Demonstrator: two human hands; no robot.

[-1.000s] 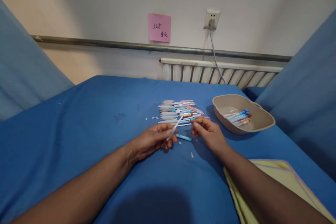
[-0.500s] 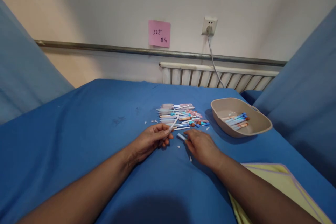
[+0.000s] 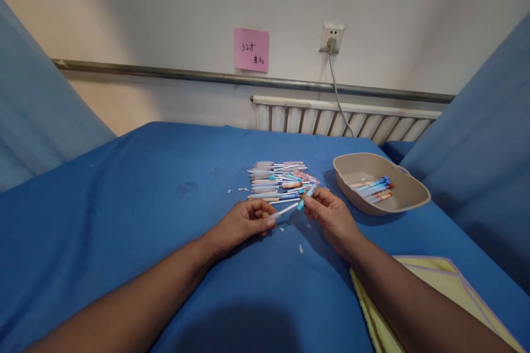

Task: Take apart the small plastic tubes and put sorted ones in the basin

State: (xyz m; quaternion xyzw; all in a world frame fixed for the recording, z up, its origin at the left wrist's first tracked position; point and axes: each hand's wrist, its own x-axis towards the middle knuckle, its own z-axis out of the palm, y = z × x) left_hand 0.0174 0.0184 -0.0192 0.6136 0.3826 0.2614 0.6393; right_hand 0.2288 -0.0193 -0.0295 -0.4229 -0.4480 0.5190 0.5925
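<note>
My left hand (image 3: pixel 242 226) pinches a thin white pen refill (image 3: pixel 289 209) by a pale sleeve at its near end, its free end pointing right. Between the thumb and fingers of my right hand (image 3: pixel 333 218) is a light blue pen barrel (image 3: pixel 307 197) with a teal end, tilted. The refill's tip is close to the teal end; whether they touch I cannot tell. Just beyond both hands lies a pile of pen parts (image 3: pixel 265 181): pale barrels, white refills and coloured pieces, partly covered by my right hand. Small white tips (image 3: pixel 301 249) lie scattered on the blue cloth.
A beige basin (image 3: pixel 350 192) at the right holds several pens (image 3: pixel 375 188). Near my right forearm is a folded yellow cloth (image 3: pixel 430 287). The blue-covered surface (image 3: pixel 124 215) ends at a wall with a rail and radiator (image 3: pixel 296 118). Blue curtains (image 3: pixel 37 105) hang either side.
My right hand has lifted and turned, bringing the blue barrel up to the refill. My left hand has tipped the refill from steeply upward to nearly level, pointing right.
</note>
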